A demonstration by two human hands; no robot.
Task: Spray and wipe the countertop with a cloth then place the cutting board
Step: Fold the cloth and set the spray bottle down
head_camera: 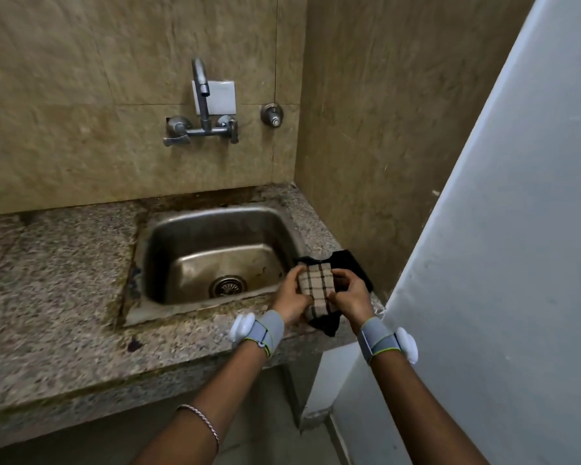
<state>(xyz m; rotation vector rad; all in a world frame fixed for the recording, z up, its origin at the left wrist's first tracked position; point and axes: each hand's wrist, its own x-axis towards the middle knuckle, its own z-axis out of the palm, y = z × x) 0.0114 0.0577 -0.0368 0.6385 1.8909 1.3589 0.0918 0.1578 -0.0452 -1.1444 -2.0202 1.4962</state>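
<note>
Now both hands hold the folded checked cloth point(317, 287) at the near right corner of the countertop point(64, 280), just right of the sink point(168, 243); left hand point(291, 298) and right hand point(351, 297) curl around its edges.

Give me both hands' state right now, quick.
Left hand: grips the checked cloth, fingers curled round it.
Right hand: grips the same cloth from the other side.

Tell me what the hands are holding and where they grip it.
A folded checked cloth: the left hand pinches its left edge, the right hand its right edge.
</note>
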